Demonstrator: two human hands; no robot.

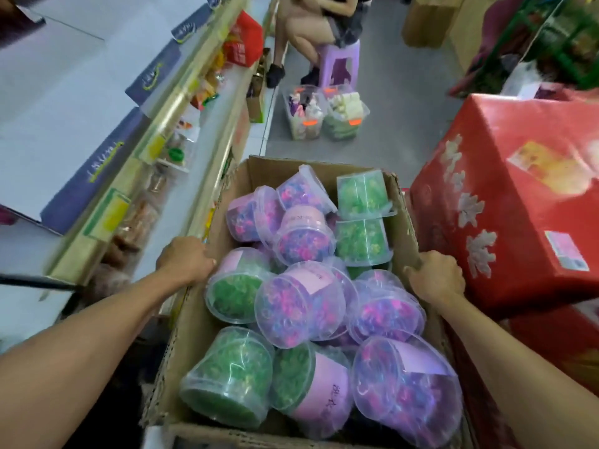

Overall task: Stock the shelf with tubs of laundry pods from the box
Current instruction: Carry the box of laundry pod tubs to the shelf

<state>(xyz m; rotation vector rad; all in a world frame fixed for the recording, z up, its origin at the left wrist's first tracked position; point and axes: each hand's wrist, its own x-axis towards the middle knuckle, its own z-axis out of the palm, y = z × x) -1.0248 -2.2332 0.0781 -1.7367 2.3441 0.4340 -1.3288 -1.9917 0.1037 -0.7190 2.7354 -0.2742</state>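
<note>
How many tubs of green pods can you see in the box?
5. Two stacked at the far right corner, one by the left hand, two at the near end. More may hide under the purple tubs.

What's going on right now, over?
Both hands, left and right, gripping box edges. Tubs all inside. Red carton close at right.
</note>
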